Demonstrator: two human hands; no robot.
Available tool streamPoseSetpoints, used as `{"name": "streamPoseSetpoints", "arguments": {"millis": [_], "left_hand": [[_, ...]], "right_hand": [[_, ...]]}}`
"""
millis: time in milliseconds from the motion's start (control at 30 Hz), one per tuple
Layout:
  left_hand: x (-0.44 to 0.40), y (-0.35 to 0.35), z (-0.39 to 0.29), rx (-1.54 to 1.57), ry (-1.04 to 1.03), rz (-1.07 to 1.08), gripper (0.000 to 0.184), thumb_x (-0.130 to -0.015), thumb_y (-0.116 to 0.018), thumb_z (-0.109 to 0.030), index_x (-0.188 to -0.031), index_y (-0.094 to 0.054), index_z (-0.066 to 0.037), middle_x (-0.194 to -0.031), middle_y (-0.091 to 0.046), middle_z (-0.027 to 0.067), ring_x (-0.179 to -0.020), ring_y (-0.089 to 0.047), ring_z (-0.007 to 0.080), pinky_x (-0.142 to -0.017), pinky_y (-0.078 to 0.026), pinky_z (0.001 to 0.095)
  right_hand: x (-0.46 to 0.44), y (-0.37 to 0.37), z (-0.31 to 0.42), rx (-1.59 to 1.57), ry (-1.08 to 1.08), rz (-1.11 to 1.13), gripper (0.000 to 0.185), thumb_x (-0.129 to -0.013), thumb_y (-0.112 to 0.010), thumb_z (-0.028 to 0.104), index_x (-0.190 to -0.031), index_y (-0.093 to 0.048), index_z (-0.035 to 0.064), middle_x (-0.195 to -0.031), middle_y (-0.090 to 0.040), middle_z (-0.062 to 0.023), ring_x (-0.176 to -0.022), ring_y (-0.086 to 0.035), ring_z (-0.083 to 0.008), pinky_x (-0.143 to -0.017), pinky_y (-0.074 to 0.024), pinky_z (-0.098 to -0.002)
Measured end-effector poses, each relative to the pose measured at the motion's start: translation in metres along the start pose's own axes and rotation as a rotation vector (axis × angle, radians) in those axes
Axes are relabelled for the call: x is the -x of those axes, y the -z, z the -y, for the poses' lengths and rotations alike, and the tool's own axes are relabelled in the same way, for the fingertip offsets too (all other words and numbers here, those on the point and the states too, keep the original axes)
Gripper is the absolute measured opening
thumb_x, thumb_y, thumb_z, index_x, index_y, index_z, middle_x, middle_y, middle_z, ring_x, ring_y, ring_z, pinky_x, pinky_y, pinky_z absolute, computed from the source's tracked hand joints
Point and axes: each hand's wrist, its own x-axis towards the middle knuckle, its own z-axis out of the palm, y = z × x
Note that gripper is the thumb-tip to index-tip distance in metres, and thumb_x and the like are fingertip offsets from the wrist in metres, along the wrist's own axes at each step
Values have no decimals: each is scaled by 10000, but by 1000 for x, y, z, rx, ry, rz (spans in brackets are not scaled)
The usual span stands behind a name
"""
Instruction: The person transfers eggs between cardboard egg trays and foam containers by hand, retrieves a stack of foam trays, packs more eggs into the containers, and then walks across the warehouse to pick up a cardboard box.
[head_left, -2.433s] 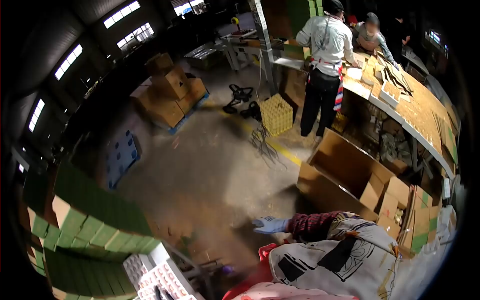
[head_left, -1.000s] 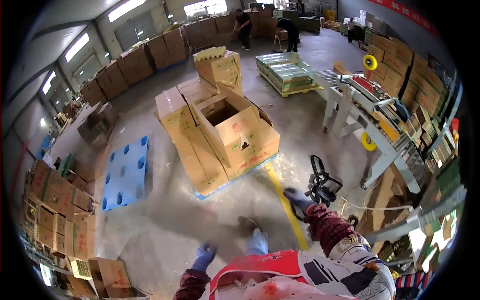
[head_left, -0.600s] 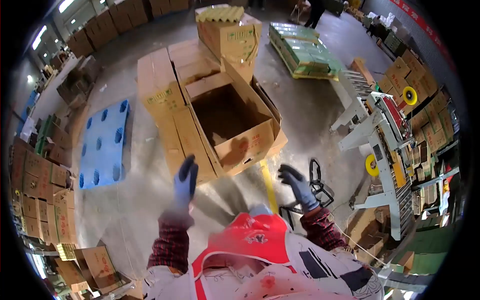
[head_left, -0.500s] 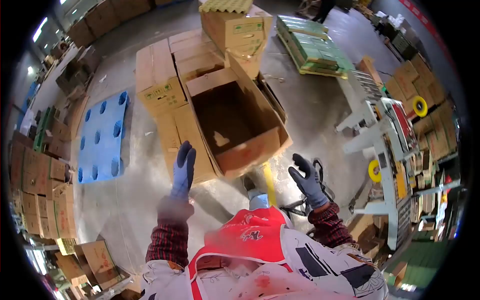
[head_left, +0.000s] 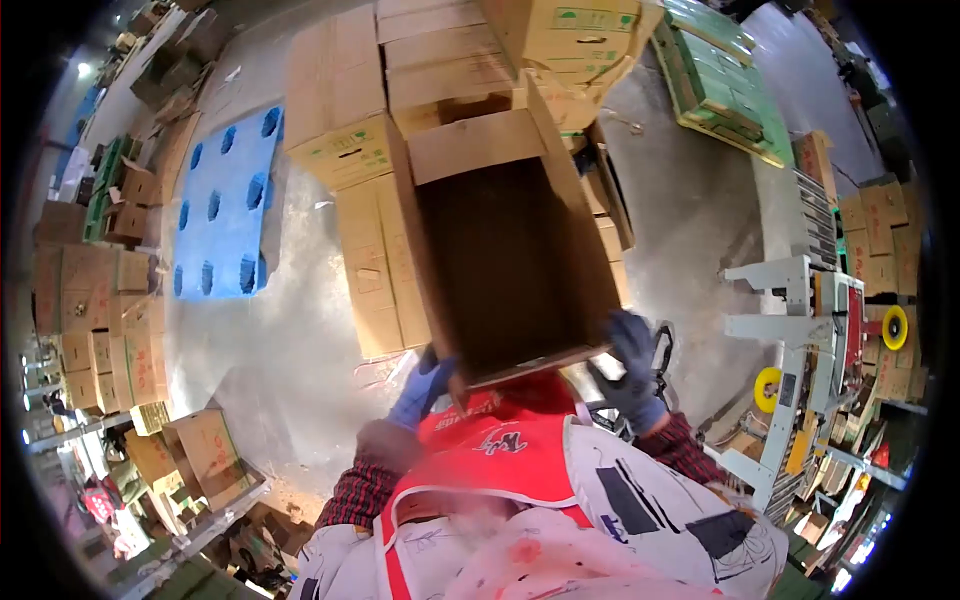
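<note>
An open-topped cardboard box (head_left: 505,255) is right in front of me, its dark inside facing up and no contents visible. My left hand (head_left: 424,386), in a blue-grey glove, holds the box's near left corner, fingers partly hidden by the wall. My right hand (head_left: 632,372), gloved alike, is at the near right corner, its fingers along the outer side and the thumb by the near edge. The near edge of the box reaches over my red apron (head_left: 500,440).
Closed cartons (head_left: 335,90) stand beyond and to the left of the box. A blue pallet (head_left: 228,205) lies on the floor at left, a green pallet stack (head_left: 715,85) at far right. A roller conveyor machine (head_left: 800,340) stands at right.
Both hands, earlier apart from the box with fingers spread, are now at its near corners. The box is closer to my body, and the view has tipped downward.
</note>
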Motion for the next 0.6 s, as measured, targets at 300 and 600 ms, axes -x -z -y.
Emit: {"name": "streamPoseSetpoints", "arguments": {"millis": [300,600], "left_hand": [[-43,10,18,-127,-127,269,729,-823,-746,-224,-1428,-378,-53,-1165,-595,138,-982,-612,222,-838,-551,368],[-29,0,-7,-291,-23,849,849,-886,-677,-500,-1498,-314,-36,-1244,-589,77,-1088,-566,167,-923,-486,307]], "right_hand": [[182,-141,-111,-1400,-1560,-327,922,-812,-520,777,-1514,-283,228,-1549,-289,-101,-1365,-354,-378,-1055,-333,-590],[142,-269,77,-944,-953,471,933,-823,-567,727,-1532,-215,233,-1555,-311,-90,-1368,-370,-376,-1072,-328,-603]]}}
